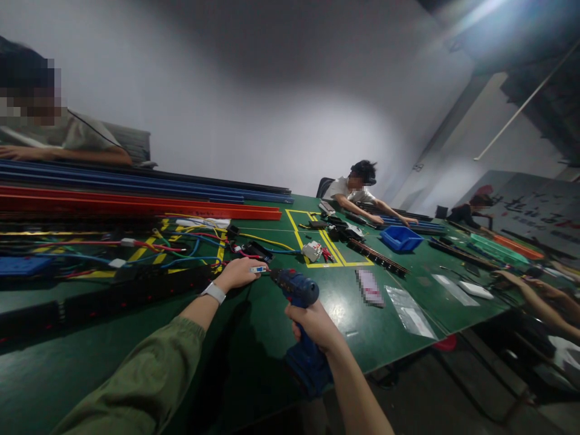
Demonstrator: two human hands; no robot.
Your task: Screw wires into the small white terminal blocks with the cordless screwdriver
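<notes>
Green bench (357, 356) seen from the wearer's POV, w/ both arms reaching in from the bottom. L hand (236, 273), below a green sleeve (149, 368) & a pale wristwatch (214, 293), held a small white-and-blue part (258, 269), fingers pinched narrow on it. R hand (315, 323) gripped a blue cordless drill (296, 287) in midair, fingers wrapped round the handle; its nose pointed L, close to the small part — whether the two touched, can't tell.

L side of the bench: a long black strip (104, 308) w/ small red spots ran toward the L hand; behind it lay loose red, blue, yellow & green wires (181, 248). Beyond those, an orange channel (203, 209) & blue rails (136, 183) lay lengthwise.

Ctr: yellow tape lines (296, 232), w/ a white block (312, 251) near the tape & dark parts (342, 229) behind. R of ctr: a blue bin (401, 239), a pixelated rectangular item (370, 287), a clear plastic bag (410, 311) & a white box-like item (475, 290).

Others nearby: a person (357, 187) across the bench reached both arms onto it; another person (58, 130) leaned in at far L — & a co-worker's hands (521, 284) were over the R end.
</notes>
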